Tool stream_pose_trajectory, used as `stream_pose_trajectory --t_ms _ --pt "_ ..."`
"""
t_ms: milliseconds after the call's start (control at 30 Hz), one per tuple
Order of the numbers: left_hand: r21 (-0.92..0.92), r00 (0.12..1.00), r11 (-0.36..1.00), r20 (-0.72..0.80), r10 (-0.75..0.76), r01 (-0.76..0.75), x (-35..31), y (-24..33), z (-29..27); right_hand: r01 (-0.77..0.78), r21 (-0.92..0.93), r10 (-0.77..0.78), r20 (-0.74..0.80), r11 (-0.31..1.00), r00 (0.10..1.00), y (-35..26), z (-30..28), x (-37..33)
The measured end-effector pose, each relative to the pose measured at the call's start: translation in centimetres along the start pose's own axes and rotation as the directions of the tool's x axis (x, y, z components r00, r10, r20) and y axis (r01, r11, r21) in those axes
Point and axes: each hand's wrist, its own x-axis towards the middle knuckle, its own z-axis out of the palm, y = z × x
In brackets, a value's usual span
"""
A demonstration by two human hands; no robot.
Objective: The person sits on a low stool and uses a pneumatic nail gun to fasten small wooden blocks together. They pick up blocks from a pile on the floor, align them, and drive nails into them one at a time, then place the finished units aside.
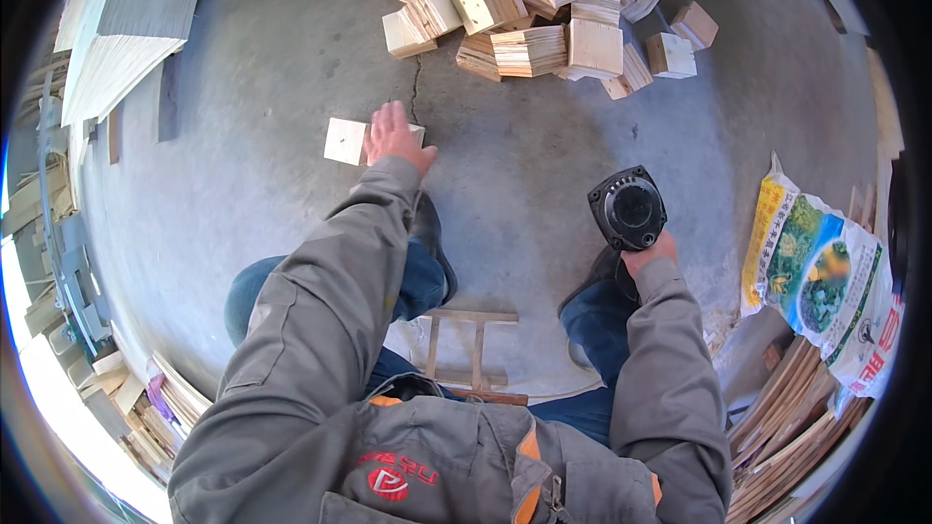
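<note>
My left hand [392,141] reaches out over a low pale wooden piece on the concrete floor, its fingers stretched out and slightly apart. A square wooden block face [346,141] shows left of the hand, and another bit of wood [416,134] shows at its right edge. The hand covers the middle, so I cannot tell whether it is one piece or two. Held upright above my right knee is a nail gun [629,211] with a black squared cap. My right hand [649,254] is closed round it; the cap hides most of the tool and some fingers.
A heap of layered plywood blocks [529,50] lies ahead. Stacked boards [136,24] stand at far left. A printed sack [820,267] rests on wood strips [791,437] at right. Between my legs is a small wooden frame [476,349], and my shoes flank the floor before me.
</note>
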Motion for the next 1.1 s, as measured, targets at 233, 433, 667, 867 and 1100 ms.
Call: stream_pose_trajectory --t_ms 233,433,667,867,1100 --pt "0.060 0.936 0.947 0.180 0.302 -0.317 -3.3 2.5 4.7 0.012 0.088 -0.012 -0.002 0.996 1.000 -0.7 -0.4 -0.8" --pt "0.000 0.990 0.997 0.121 0.072 -0.073 -1.5 0.2 6.9 -0.030 -0.020 0.031 0.023 0.999 0.999 -0.5 -0.7 -0.5" --pt "0.100 0.950 0.986 0.270 -0.155 0.133 -0.7 3.1 4.2 -0.038 0.071 0.038 0.007 0.997 0.999 0.0 -0.7 -0.5" --pt "-0.091 0.993 0.991 0.056 0.106 -0.101 0.7 4.8 2.7 -0.121 -0.011 0.121 0.066 0.993 0.990 -1.5 -1.9 -0.7" --pt "-0.086 0.848 0.864 -0.260 0.461 -0.496 3.2 13.9 -1.9 -0.090 0.043 0.089 0.023 0.995 0.996 0.9 0.4 -0.2"
